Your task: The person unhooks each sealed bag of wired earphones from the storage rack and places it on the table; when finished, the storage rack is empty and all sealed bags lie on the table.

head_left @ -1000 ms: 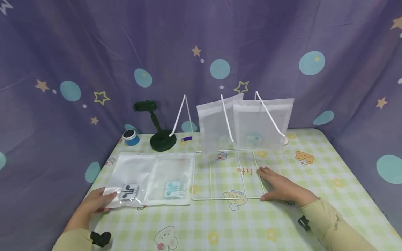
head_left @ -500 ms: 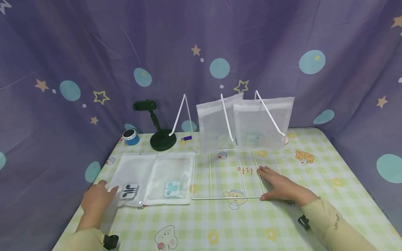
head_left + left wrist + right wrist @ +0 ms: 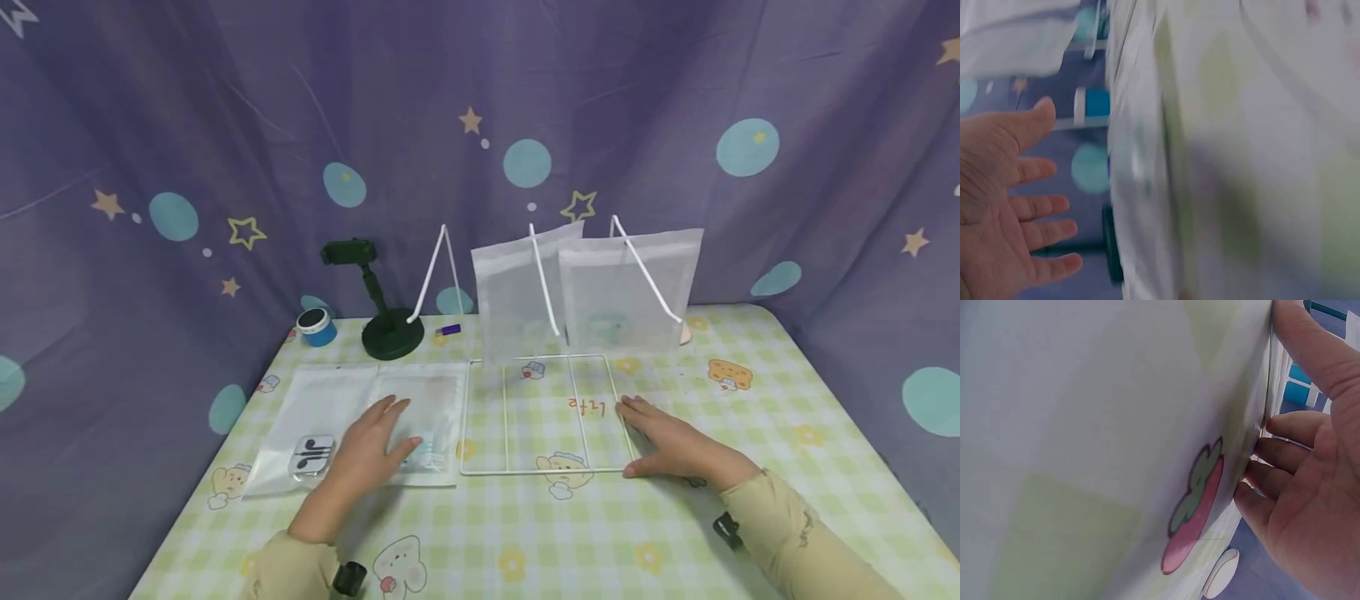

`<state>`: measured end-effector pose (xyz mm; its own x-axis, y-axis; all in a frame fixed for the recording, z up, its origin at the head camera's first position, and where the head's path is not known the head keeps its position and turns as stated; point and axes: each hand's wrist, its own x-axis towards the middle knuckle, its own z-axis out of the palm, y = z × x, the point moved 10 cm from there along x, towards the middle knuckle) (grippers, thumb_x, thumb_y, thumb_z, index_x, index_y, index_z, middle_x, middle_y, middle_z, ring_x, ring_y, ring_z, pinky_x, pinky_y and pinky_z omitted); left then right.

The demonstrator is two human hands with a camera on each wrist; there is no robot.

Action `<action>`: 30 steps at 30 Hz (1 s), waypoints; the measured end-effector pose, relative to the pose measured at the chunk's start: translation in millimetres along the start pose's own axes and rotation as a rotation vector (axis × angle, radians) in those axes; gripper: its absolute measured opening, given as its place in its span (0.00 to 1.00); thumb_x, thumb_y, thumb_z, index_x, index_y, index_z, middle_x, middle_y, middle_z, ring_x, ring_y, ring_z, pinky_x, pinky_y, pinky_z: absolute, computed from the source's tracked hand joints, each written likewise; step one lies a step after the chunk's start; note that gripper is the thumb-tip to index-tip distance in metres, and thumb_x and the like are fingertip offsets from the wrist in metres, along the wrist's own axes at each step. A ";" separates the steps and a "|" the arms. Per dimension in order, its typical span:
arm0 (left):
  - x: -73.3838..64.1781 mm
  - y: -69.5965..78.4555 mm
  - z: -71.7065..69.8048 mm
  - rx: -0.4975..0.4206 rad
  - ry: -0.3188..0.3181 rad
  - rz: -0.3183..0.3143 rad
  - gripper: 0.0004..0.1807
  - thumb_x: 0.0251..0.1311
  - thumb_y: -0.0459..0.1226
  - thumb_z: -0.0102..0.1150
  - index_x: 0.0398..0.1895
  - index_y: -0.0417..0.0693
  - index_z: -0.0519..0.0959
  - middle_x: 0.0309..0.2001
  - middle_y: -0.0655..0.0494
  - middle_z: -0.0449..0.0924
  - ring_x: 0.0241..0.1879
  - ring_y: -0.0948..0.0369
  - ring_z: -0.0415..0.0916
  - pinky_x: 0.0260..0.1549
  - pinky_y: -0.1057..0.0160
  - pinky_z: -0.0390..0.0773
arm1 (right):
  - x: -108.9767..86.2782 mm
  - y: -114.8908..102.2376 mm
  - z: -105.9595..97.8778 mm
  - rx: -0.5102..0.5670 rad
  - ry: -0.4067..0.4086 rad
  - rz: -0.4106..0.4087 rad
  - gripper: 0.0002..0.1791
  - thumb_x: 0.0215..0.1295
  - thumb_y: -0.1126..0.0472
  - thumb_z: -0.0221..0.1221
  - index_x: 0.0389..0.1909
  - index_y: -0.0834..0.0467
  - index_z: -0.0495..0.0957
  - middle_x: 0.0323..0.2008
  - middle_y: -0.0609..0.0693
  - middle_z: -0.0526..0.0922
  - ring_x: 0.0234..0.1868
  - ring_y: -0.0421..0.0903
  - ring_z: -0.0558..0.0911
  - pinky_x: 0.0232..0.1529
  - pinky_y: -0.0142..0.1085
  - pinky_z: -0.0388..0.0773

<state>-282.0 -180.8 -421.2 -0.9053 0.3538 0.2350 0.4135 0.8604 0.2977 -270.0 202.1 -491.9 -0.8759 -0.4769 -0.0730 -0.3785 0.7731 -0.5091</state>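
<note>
My left hand [image 3: 367,450] is over the right one of two clear zip bags lying side by side, fingers spread and holding nothing. Whether it touches the bag I cannot tell. That right bag [image 3: 438,392] contains pale blue earphones, mostly covered by the hand; the left bag [image 3: 322,396] holds a case of dark earphones [image 3: 312,456]. My right hand [image 3: 675,446] rests against the right side of the white wire rack's base [image 3: 525,473], fingertips touching near the wire. Two frosted bags, [image 3: 513,292] on the middle hook and another bag [image 3: 615,287] on the right hook, hang from the rack.
The rack's left hook [image 3: 427,275] bears no bag. Behind the flat bags stand a dark green phone stand [image 3: 392,333], a blue jar [image 3: 317,327] and a small purple USB stick [image 3: 449,330]. A pale rounded object [image 3: 1221,574] lies behind the rack's right side.
My left hand has let go of the left bag's lower corner and moved right, over the right bag. The right hand has stayed at the rack's base.
</note>
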 end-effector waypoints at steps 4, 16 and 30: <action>6.7 31.6 32.6 -0.022 -0.125 0.091 0.36 0.62 0.49 0.63 0.68 0.39 0.67 0.68 0.34 0.62 0.68 0.39 0.59 0.60 0.36 0.61 | -0.3 1.0 0.5 0.003 0.006 -0.005 0.57 0.51 0.41 0.70 0.72 0.68 0.56 0.73 0.67 0.53 0.72 0.68 0.53 0.64 0.61 0.59; 19.1 61.8 84.8 0.051 -0.345 0.086 0.39 0.63 0.58 0.57 0.72 0.47 0.65 0.74 0.42 0.55 0.74 0.41 0.45 0.64 0.30 0.45 | 0.0 2.1 0.9 0.018 -0.005 -0.001 0.57 0.50 0.40 0.70 0.72 0.68 0.56 0.73 0.67 0.53 0.72 0.67 0.51 0.65 0.61 0.58; 22.2 56.0 96.1 0.086 -0.384 0.086 0.44 0.61 0.62 0.56 0.73 0.46 0.62 0.76 0.46 0.51 0.75 0.42 0.40 0.64 0.30 0.42 | -0.1 3.8 1.5 0.014 -0.007 0.013 0.57 0.50 0.41 0.71 0.73 0.67 0.56 0.73 0.66 0.52 0.73 0.67 0.51 0.65 0.60 0.58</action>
<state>-288.3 -89.5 -488.2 -0.8451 0.5228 -0.1117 0.4941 0.8436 0.2101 -271.0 204.4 -495.1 -0.8783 -0.4703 -0.0858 -0.3631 0.7731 -0.5201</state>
